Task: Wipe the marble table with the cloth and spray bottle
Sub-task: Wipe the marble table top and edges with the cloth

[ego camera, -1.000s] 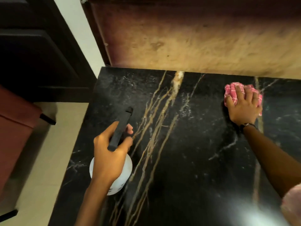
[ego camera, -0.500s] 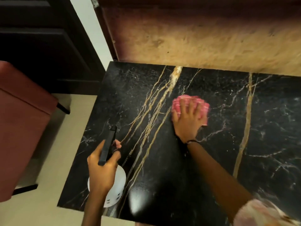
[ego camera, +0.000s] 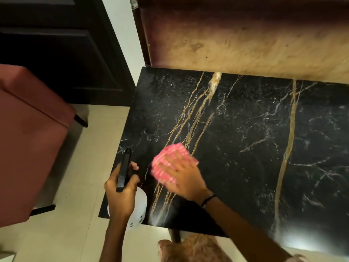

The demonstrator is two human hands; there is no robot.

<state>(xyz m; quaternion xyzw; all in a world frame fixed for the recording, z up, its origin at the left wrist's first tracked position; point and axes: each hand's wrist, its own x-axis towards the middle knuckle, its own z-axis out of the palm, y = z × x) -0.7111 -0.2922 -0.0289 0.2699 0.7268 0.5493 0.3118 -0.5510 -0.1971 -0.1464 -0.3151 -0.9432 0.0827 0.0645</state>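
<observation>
Cloth [ego camera: 171, 161] lay under the flat right hand [ego camera: 184, 175]; the left hand [ego camera: 120, 195] gripped the spray bottle [ego camera: 137, 210], which the sweeping hand could bump off the worktop [ego camera: 245, 148] edge.

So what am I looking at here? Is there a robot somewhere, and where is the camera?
No robot here: these are a person's two bare hands. The one camera sits on the person's head and looks forward and down, so you see what they see. Below is a black marble table with gold and white veins. The right hand lies flat on a pink cloth and presses it onto the marble near the table's left end; the blur suggests it is moving. The left hand grips a spray bottle, white with a black top, at the table's near left corner. A reddish chair stands on the floor to the left.
</observation>
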